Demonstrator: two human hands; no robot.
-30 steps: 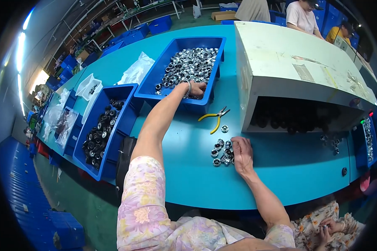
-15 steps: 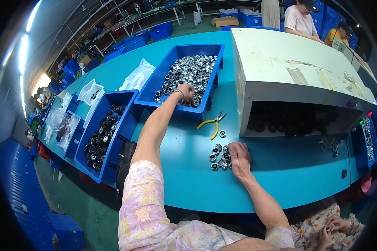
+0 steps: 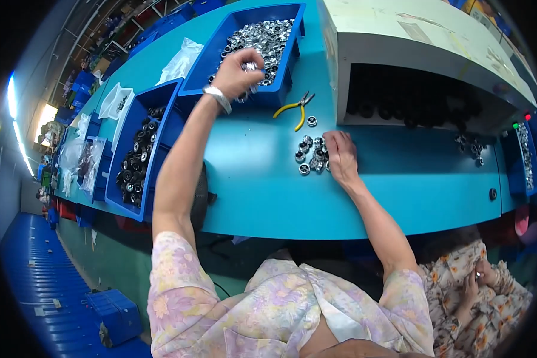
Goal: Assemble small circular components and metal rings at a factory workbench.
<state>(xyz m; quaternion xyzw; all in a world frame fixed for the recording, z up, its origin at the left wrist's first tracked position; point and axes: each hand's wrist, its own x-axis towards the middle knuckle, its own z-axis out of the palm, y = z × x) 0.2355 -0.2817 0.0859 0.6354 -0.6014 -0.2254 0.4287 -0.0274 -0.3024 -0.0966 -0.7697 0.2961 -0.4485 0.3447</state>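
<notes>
Drawing back from the blue bin (image 3: 273, 93), the left hand (image 3: 238, 74) is now hovering by its near edge, curling around a few chrome pieces (image 3: 252, 67) — blurred, their count unclear. Nearest, the right hand (image 3: 341, 156) is resting on the bench (image 3: 268, 209), fingers bending at the edge of a small chrome cluster (image 3: 319, 154); whether it is gripping any, I cannot tell. Beyond, yellow-handled pliers (image 3: 304, 102) are lying spread — farther off, loose chrome parts (image 3: 271, 42) are covering the bin's floor.
</notes>
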